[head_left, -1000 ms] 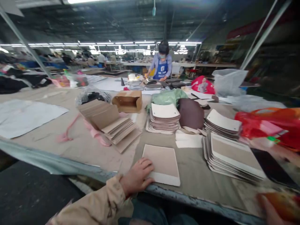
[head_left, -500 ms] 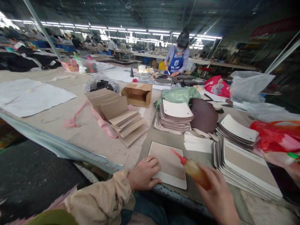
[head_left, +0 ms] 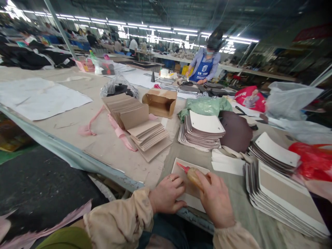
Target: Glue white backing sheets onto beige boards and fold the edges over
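Observation:
In front of me lies a flat panel (head_left: 194, 204), white with a beige sheet over most of it. My left hand (head_left: 168, 193) rests on the panel's left side, thumb apart from the fingers, pressing rather than gripping. My right hand (head_left: 216, 199) is wrapped round an amber glue bottle (head_left: 194, 177) with a red pointed nozzle. The bottle is tilted, its tip over the panel's far left corner. Whether the tip touches the beige sheet I cannot tell. Both hands cover part of the panel.
Beige card sheets (head_left: 149, 133) are piled beyond my left hand, near an open cardboard box (head_left: 160, 103). Stacked white panels (head_left: 204, 122) stand ahead, and beige-and-white panels (head_left: 287, 190) to the right. A co-worker (head_left: 206, 65) stands across the table.
My right hand has brought the glue bottle left over the panel, its tip now near the far left corner. The left hand stays on the panel. The view has shifted slightly.

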### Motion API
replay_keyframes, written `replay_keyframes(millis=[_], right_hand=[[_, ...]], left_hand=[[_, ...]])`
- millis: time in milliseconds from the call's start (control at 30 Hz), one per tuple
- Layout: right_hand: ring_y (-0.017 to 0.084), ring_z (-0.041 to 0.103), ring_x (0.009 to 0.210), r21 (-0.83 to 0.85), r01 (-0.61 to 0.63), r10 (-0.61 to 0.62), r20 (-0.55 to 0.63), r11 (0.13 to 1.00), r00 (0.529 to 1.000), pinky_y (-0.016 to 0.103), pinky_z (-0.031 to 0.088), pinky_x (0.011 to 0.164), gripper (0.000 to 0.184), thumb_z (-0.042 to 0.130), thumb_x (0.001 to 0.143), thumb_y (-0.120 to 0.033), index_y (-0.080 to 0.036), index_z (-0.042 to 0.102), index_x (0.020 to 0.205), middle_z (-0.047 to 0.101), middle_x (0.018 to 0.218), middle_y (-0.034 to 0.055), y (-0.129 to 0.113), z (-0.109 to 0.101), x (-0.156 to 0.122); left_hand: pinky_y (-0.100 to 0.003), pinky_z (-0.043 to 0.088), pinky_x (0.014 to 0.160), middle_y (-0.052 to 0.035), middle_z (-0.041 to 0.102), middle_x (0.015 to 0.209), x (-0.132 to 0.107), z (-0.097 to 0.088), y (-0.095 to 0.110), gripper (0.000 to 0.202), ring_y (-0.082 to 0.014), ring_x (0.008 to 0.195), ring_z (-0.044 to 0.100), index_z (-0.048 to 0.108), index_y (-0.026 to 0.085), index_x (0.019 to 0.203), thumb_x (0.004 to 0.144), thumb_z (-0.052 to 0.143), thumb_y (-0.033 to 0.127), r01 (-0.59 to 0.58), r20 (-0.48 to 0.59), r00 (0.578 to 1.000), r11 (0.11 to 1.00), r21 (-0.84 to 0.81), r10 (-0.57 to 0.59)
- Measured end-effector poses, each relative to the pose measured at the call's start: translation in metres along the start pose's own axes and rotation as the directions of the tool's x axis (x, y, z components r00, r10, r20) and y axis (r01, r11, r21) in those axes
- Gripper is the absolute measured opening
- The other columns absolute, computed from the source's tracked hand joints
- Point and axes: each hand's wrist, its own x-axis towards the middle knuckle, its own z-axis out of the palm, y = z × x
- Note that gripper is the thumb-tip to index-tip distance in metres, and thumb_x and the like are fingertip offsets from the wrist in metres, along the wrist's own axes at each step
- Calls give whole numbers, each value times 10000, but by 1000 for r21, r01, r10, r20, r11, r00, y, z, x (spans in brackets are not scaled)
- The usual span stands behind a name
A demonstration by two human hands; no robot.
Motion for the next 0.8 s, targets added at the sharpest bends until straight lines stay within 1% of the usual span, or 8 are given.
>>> replay_keyframes(millis=[233,400,533,667,800], right_hand=[[266,481,917,-66,-9,10,16,998,1000,382,418,758,483,560,782,-88,-298,570,1217,529,1014,90,-13,-2,6],[254,474,866,-104,-23,25,13,994,1000,370,401,711,453,527,798,-82,-308,590,1185,533,965,84,-11,-7,3],[252,467,857,-136,-55,56,-1,989,998,368,396,690,462,521,777,-57,-308,603,1156,530,944,80,2,-10,-8],[255,465,857,-162,-102,98,-35,982,995,366,399,685,434,519,768,-59,-290,624,1121,522,953,84,21,-14,-26],[240,467,821,-168,-151,141,-71,974,987,359,404,683,474,495,761,-59,-325,613,1134,514,923,66,45,-17,-47]], left_hand=[[-404,371,977,-82,535,1076,0,3,-1,431,-260,1094,439,563,190,1050,797,574,538,3,0,1000,1000,1,-3],[-409,374,974,-81,532,1077,0,3,0,415,-257,1090,440,563,194,1043,802,571,531,12,3,1000,1000,4,-12],[-412,371,981,-82,529,1082,-1,2,1,401,-259,1104,434,562,197,1045,804,576,517,10,-6,1000,1000,14,-10],[-419,375,976,-87,527,1088,0,1,2,390,-265,1111,433,563,196,1039,808,573,510,16,-6,1000,1000,16,-16],[-417,375,980,-88,526,1099,0,-1,3,373,-267,1119,430,561,192,1034,810,579,490,15,6,1000,1000,12,-15]])
